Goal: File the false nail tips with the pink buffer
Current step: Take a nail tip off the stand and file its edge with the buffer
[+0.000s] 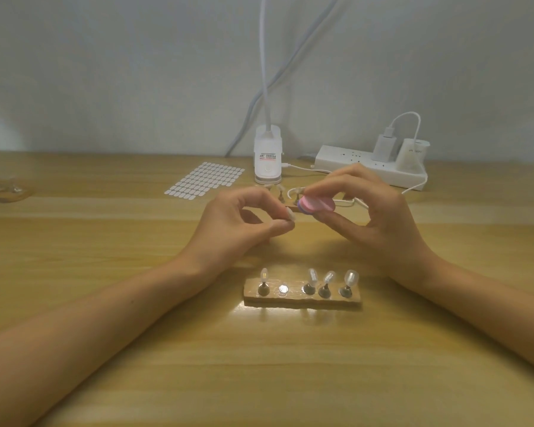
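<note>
My right hand (370, 217) pinches a small pink buffer (316, 204) with a purple edge, between thumb and fingers, above the table's middle. My left hand (244, 220) pinches a clear false nail tip (290, 214) just left of the buffer; the two are close but I cannot tell if they touch. Nearer to me a wooden holder (302, 298) carries several clear nail tips on metal stands, with one bare metal spot (283, 288) second from the left. A second holder (285, 195) with tips stands behind my hands, mostly hidden.
A sheet of white adhesive tabs (205, 179) lies at the back left of centre. A white clip lamp base (268, 155) and a white power strip (367, 167) with chargers and cables stand by the wall. Another wooden holder (3, 186) sits at the far left edge.
</note>
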Motion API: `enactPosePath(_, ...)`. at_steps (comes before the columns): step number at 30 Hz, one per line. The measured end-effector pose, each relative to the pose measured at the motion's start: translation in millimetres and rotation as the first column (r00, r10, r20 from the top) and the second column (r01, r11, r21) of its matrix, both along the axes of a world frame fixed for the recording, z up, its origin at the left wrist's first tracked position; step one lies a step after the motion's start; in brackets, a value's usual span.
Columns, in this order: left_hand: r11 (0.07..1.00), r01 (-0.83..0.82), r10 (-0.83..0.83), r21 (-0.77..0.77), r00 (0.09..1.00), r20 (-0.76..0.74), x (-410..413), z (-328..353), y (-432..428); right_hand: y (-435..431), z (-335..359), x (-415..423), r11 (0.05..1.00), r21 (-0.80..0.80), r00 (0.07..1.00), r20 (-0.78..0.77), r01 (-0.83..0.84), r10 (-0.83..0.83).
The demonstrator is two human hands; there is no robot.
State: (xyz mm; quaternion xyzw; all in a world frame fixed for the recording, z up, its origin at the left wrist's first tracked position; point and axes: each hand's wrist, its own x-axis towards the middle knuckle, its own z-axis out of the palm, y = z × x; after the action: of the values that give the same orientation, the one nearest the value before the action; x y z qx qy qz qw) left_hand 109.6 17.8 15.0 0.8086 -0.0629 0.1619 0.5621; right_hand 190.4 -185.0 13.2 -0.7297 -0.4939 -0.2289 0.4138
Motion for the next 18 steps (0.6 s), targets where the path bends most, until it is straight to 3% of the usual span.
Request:
enactPosePath(5,1.0,-0.013,0.013,0.023,1.0,0.002,-1.9,1.6,-1.2,3.1,1.1,-3.4,0.996,-0.062,0.993,0.092,-0.067,0.073)
enactPosePath(18,1.0,-0.01,0.01,0.028,1.0,0.004,-1.8,1.5,-2.3,5.5,-2.4,-2.0,0.995,-0.043,0.992,0.09,-0.085,0.088)
